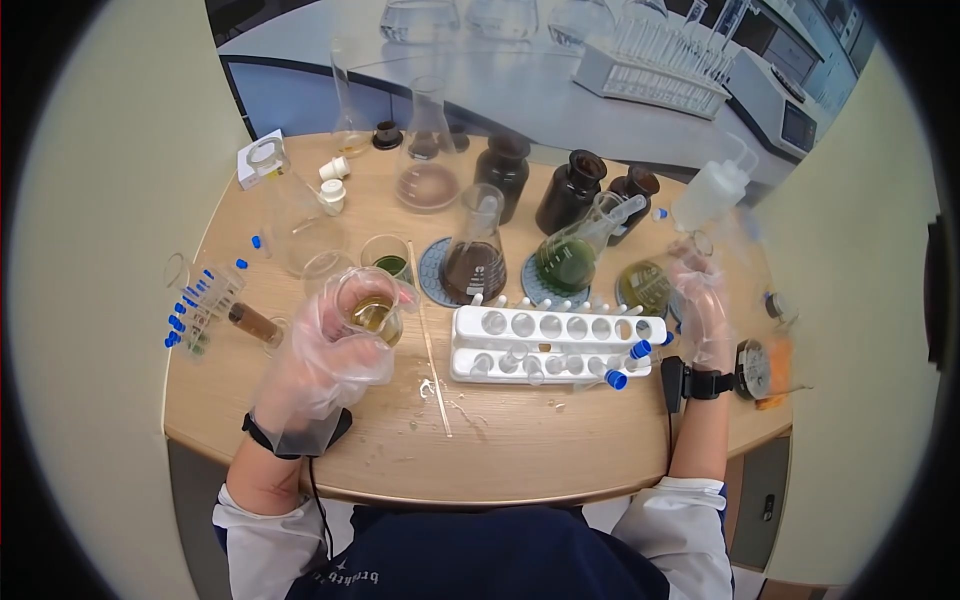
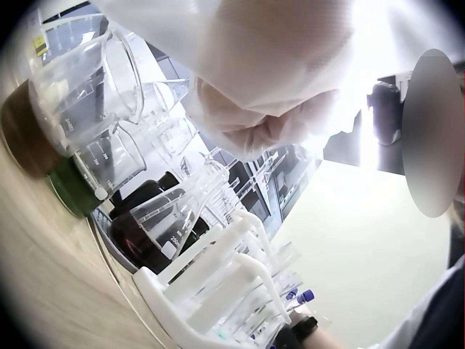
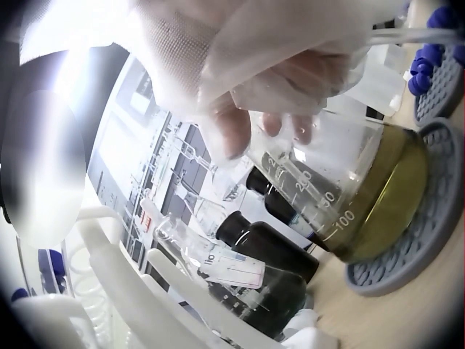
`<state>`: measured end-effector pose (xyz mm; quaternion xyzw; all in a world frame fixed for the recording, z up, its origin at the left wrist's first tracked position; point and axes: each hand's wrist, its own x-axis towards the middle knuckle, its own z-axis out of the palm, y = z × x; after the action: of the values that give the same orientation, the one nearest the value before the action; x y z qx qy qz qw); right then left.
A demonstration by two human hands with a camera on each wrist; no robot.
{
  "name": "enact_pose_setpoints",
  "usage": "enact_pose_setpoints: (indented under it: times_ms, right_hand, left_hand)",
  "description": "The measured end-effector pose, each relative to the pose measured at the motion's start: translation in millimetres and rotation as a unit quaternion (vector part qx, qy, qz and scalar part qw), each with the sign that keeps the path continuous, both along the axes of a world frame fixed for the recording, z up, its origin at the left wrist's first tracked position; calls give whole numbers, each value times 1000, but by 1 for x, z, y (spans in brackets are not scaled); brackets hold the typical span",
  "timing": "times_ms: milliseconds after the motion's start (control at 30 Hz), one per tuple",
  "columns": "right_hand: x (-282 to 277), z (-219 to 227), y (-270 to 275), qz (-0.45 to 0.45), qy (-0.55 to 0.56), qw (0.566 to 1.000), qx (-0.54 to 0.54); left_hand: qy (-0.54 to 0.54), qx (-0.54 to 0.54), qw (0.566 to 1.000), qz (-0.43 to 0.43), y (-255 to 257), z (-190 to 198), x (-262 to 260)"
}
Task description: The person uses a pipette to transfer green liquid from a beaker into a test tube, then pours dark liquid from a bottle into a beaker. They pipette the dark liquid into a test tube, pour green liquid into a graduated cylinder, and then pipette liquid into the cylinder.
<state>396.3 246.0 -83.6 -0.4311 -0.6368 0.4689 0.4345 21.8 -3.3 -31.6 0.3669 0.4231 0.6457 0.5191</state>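
My gloved left hand (image 1: pixel 340 335) grips a small glass beaker (image 1: pixel 378 325) with some yellowish liquid in it, held over the left part of the table. In the left wrist view that hand (image 2: pixel 269 80) shows from behind and the beaker is hidden. At the right, my gloved right hand (image 1: pixel 702 300) holds the neck of a conical flask (image 1: pixel 645 287) of yellow-green liquid. The right wrist view shows its fingers at the upper part of this flask (image 3: pixel 385 196), whose base is at a grey round mat (image 3: pixel 407 251).
A white test-tube rack (image 1: pixel 560 345) stands between the hands, a glass rod (image 1: pixel 432 350) left of it. Behind are flasks of dark (image 1: pixel 474 268) and green liquid (image 1: pixel 568 262), brown bottles (image 1: pixel 570 195) and a beaker of green liquid (image 1: pixel 388 258). Droplets (image 1: pixel 465 410) dot the table.
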Motion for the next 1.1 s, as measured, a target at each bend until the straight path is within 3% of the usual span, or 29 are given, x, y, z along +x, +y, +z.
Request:
enact_pose_setpoints:
  times_ms: [167,467,567,667,767,867,967,1067,1100]
  right_hand:
    - [-31,16,-19,-41,43,998,11]
    - [-20,9,-7,-58,11,991,116]
    - [-15,44,-20,-87,-120,978,146]
    - [-33,83,-62,-205,-208,935,202]
    - [-28,107,-75,-140,-69,960,233]
    - [-43,151,-114,-66,-112,970,203]
    - [-59,161,-133,47,-114,967,223]
    - [-81,170,-150,91,-257,935,225]
    - [-89,155,-152,114,-162,958,206]
  left_hand:
    - [58,12,998,17,1,0,-4]
    - [70,28,997,-17,-2,2,-7]
    - [76,20,997,-14,-2,5,-4]
    - [75,-7,997,-25,-5,14,0]
    - [104,25,992,-64,-9,13,-2]
    - [119,58,987,-93,-11,9,-2]
    - [109,44,987,-113,-15,15,2]
    - [88,39,985,-145,-16,15,3]
    - [79,43,983,-159,-15,13,3]
